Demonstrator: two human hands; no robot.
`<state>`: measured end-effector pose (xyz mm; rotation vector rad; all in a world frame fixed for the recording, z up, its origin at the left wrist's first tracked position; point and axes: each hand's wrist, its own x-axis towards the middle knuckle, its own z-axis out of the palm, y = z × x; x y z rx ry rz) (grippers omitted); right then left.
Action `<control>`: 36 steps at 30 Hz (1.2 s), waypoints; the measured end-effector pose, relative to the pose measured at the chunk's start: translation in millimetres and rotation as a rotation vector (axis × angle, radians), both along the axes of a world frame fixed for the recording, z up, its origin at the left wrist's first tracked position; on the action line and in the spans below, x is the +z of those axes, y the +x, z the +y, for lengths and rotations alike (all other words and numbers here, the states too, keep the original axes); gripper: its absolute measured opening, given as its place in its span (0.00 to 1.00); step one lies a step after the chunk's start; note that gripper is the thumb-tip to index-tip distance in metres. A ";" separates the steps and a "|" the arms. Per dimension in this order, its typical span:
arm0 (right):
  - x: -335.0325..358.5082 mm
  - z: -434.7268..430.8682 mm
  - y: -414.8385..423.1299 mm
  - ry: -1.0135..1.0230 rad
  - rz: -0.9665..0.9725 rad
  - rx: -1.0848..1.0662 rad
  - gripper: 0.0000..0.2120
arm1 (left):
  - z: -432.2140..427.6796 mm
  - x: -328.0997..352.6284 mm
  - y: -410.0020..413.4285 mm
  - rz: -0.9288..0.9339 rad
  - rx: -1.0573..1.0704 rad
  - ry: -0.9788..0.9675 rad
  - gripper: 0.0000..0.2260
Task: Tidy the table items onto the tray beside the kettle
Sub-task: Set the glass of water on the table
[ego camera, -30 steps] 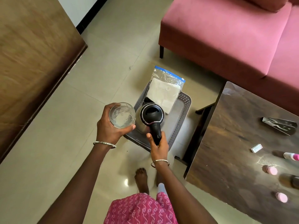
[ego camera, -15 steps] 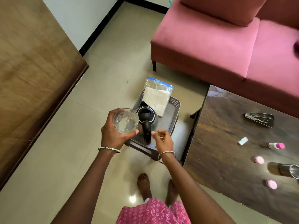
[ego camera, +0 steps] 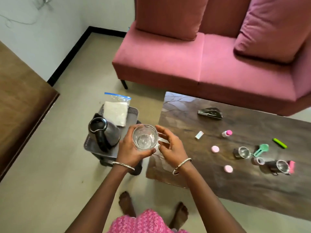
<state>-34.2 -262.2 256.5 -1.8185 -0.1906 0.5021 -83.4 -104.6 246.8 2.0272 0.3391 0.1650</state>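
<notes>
My left hand (ego camera: pixel 130 148) grips a clear glass mug (ego camera: pixel 145 137) from its left side, held between the tray and the table's left edge. At the mug's right side my right hand (ego camera: pixel 170 146) has its fingers spread around the clear handle, touching or nearly touching it. The steel kettle (ego camera: pixel 105 132) with a black lid and handle stands on the grey perforated tray (ego camera: pixel 133 113), which rests on a low stool on the floor. A zip bag (ego camera: pixel 116 111) with white contents lies at the tray's far end.
The dark wooden table (ego camera: pixel 218 174) carries a folded dark pouch (ego camera: pixel 210 113), a small white box (ego camera: pixel 199 134), a pink-capped bottle (ego camera: pixel 226 133), two pink lids (ego camera: pixel 215 149), two steel cups (ego camera: pixel 242 152), a green scoop (ego camera: pixel 260 149) and a green marker (ego camera: pixel 279 143). A pink sofa (ego camera: pixel 202 64) stands behind.
My right hand let go of the kettle handle and came up to the mug. The mug moved right, toward the table. The view lifted, showing more of the table and sofa.
</notes>
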 end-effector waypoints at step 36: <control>-124.1 -449.9 199.7 -0.249 -0.199 -0.476 0.38 | -430.9 -93.1 287.0 0.242 -0.574 -0.140 0.35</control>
